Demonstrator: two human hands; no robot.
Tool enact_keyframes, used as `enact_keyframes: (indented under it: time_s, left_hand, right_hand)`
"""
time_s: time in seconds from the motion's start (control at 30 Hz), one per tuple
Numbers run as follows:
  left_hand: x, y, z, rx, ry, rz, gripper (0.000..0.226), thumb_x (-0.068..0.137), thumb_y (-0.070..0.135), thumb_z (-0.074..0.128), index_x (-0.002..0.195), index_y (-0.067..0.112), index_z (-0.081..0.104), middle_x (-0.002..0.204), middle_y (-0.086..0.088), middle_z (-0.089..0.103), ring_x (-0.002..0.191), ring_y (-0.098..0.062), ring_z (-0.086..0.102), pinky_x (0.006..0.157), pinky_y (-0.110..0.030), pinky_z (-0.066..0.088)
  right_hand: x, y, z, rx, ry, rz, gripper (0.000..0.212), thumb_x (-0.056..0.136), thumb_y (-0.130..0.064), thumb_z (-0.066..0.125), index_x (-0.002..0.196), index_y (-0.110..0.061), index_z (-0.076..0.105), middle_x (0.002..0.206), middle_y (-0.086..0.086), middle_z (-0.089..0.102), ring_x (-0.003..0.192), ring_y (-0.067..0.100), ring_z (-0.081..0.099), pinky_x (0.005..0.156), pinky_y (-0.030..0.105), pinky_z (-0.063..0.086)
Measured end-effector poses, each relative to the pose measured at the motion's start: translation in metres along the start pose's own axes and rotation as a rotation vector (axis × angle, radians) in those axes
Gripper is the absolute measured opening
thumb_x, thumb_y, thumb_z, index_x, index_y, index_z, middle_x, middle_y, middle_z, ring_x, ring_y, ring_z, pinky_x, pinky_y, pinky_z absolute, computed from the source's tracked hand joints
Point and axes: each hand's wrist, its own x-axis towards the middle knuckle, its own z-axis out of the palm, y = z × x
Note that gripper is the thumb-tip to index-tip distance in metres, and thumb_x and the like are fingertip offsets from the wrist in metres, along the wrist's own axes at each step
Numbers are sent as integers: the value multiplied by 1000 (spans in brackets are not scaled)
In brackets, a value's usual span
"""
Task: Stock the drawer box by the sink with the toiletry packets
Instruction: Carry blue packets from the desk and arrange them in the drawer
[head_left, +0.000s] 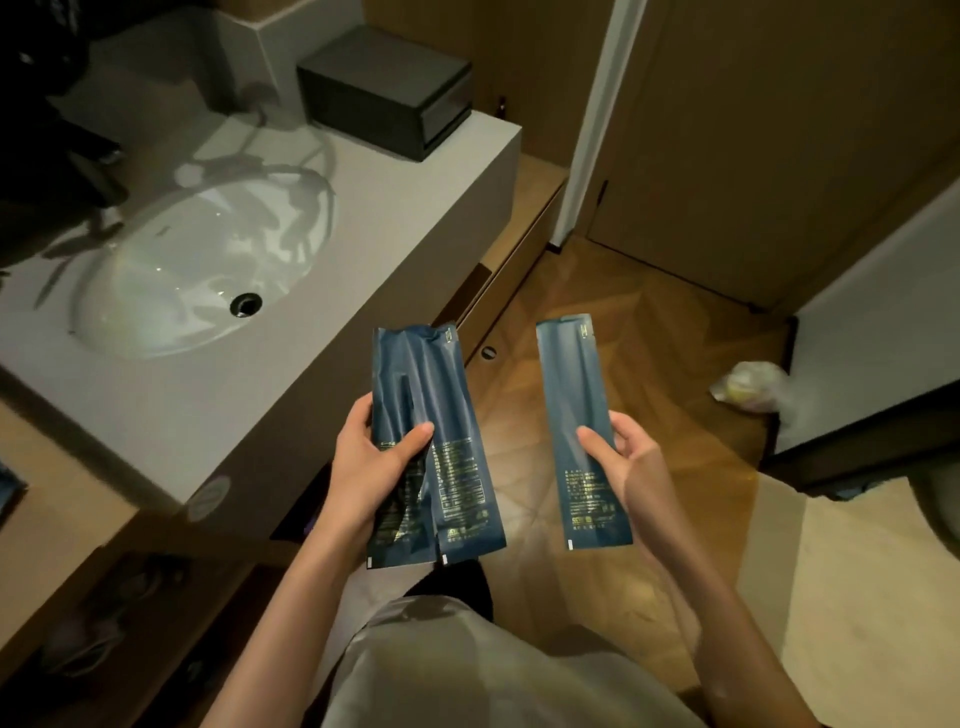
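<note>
Small print unreadable, drawer box (387, 91) dim, well ahead of my left hand (371, 465), which grips two overlapping blue packets (447, 395), right hand (636, 467) pinching a single packet (574, 410), hands apart.

Nothing legible. Gold print in blocks on lower halves of paired packets (462, 415), too small to read. Same on single packet (576, 395), low down, unreadable. Round sticker (209, 497) at near corner of desk (415, 171), blurred.
</note>
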Motion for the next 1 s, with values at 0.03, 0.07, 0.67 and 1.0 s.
enact_keyframes:
  time_s: [0.03,0.07,0.67,1.0]
  left_hand:
    - [13,4,5,-3,11,5,52,80,15,74,123,24,48,106,8,63,92,-8,65,71,-23,52]
    - [27,8,9,-7,24,7,52,80,15,74,124,23,48,107,8,63,93,-8,65,72,-23,52]
    - [330,168,66,-170,308,82,69,72,29,81,132,21,47,125,1,62,109,-17,63,94,-44,52]
    - [468,225,62,-131,485,19,61,74,16,79,128,17,50,118,-7,65,101,-23,66,89,-43,54]
  right_hand:
    - [17,-6,0,-3,-14,2,16,92,-19,61,108,-24,61,96,-5,74,78,11,72,60,23,53]
    - [34,-13,1,-10,-28,-2,17,92,-19,61,109,-22,61,95,-4,74,76,11,72,59,23,53]
    - [356,-219,72,-258,-377,-273,13,94,-25,58,104,-32,55,102,-7,66,88,8,66,67,20,52]
    - [550,-307,139,-453,-651,-451,50,94,-24,59,140,-19,40,137,2,53,119,19,56,98,39,50]
